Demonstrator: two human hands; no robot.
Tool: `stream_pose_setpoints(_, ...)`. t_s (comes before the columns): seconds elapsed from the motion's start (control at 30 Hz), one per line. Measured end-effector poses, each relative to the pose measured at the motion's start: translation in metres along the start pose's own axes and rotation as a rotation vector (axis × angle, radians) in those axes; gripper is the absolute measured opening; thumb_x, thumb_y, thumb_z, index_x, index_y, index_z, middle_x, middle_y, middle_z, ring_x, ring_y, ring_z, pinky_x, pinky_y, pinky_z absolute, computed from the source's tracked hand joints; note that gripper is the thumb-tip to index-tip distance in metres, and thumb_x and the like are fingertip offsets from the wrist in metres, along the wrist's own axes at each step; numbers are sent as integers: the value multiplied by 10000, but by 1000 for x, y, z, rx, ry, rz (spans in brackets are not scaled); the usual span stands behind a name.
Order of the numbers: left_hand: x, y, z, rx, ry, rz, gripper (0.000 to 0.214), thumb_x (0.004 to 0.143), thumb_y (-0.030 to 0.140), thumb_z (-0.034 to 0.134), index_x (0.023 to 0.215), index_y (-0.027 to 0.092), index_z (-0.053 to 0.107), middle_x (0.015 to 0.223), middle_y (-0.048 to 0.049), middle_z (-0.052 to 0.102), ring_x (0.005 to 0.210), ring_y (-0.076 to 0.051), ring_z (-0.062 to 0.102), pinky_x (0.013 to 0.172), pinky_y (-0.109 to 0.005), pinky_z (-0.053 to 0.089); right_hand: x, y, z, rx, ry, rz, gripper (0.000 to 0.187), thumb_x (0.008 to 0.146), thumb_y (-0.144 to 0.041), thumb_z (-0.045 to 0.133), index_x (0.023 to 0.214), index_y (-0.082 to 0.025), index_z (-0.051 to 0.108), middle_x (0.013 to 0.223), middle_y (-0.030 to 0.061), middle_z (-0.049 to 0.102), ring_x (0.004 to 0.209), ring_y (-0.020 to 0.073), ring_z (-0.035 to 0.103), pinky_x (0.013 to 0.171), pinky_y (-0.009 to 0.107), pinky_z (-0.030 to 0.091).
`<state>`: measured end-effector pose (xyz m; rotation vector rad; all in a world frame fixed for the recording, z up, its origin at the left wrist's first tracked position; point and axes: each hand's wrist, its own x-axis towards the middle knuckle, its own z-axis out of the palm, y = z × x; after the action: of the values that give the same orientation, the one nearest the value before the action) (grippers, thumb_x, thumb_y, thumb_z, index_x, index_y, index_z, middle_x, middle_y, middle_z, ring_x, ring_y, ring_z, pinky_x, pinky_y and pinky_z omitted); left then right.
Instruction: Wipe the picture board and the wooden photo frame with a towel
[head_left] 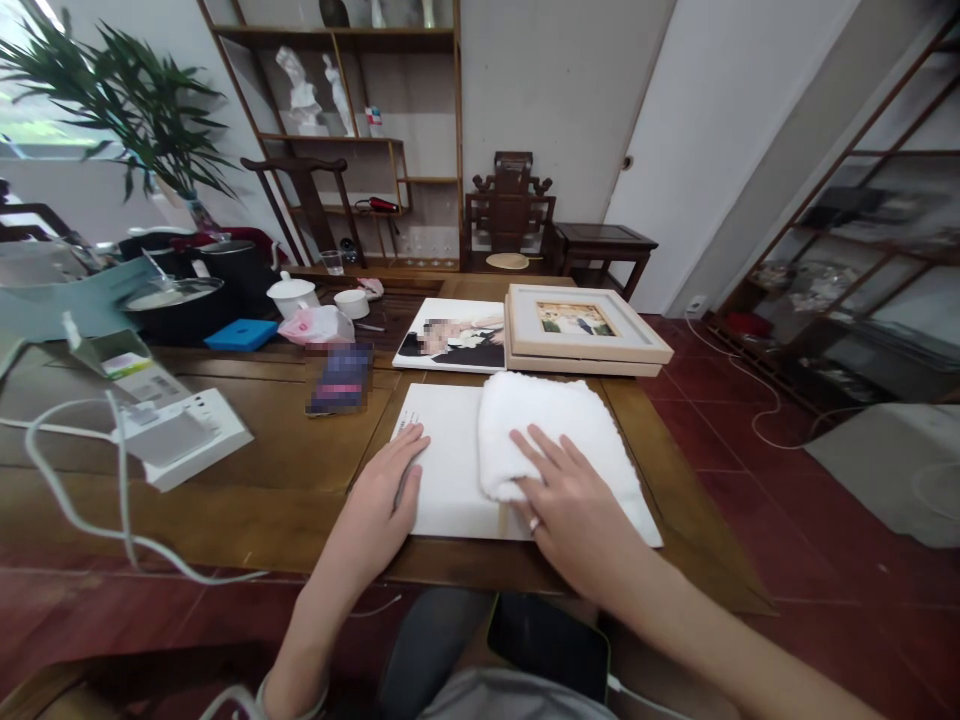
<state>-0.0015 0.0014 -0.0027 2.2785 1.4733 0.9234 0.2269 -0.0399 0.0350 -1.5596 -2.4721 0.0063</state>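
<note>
Head cam looks fwd & down, close over table [300,455].

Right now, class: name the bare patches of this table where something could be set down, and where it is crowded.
Bare wood lies between the white box and the white panel under the left hand. Crowded: pots and cups far left, frames behind the towel.

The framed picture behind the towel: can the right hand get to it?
Probably yes: the right hand rests on the white towel, and the framed picture lies just beyond it on the table, nothing standing between.
</note>
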Motion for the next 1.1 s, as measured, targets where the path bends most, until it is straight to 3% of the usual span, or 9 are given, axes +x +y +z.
stream_pose_setpoints(0.13,1,-1,0,3,9,12,415,920,301,371,1220,93,569,1376,-150,514,1308,-246,444,1115,-468,333,-30,-28,0,46,17,-144,148,828,-203,583,876,-166,718,1446,127,424,1350,351,321,1079,549,308)
stream_pose_setpoints(0.23,0,-1,0,5,11,6,418,916,300,373,1220,89,569,1374,-155,515,1305,-249,447,1115,-463,333,-35,-30,-5,122,-41,-240,147,819,-238,595,878,-168,710,1463,104,406,1368,325,292,1108,525,271)
stream_pose_setpoints(0.37,0,-1,0,3,9,7,411,913,299,374,1211,100,576,1374,-151,516,1308,-250,444,1118,-453,330,-12,-9,-7,190,-58,-201,225,865,-248,540,1041,-216,677,1461,33,422,1388,241,265,1147,470,193)
stream_pose_setpoints(0.57,0,1,-1,5,-3,-12,410,918,301,372,1222,107,568,1382,-143,510,1314,-241,437,1121,-455,325,37,31,-4,82,-46,-39,354,938,-362,452,1214,-205,608,1494,81,354,1396,274,239,1120,505,213)
stream_pose_setpoints(0.7,0,1,-1,-2,-1,-9,407,922,303,373,1225,109,562,1383,-139,510,1314,-232,437,1121,-461,324,44,54,-6,24,-54,31,387,961,-344,385,1247,-174,584,1480,98,375,1393,277,247,1114,503,229)
stream_pose_setpoints(0.8,-1,2,-2,-3,-7,-13,398,923,296,372,1226,120,561,1390,-133,504,1319,-232,431,1123,-467,320,33,55,-7,-29,-50,57,359,922,-224,417,1227,-167,597,1473,107,386,1387,286,260,1100,520,252)
stream_pose_setpoints(0.9,0,2,-2,2,-15,-18,399,922,296,373,1224,118,563,1389,-136,504,1320,-234,429,1124,-464,319,9,38,-7,-116,-72,96,363,826,-121,481,1151,-135,644,1471,141,373,1371,338,281,1078,564,276)
stream_pose_setpoints(1.1,1,2,-2,7,-4,-10,417,917,301,374,1221,90,567,1380,-154,509,1314,-246,437,1121,-460,326,-48,-1,-12,-105,-150,-6,313,687,-147,633,990,-153,716,1430,189,410,1324,427,327,996,625,379)
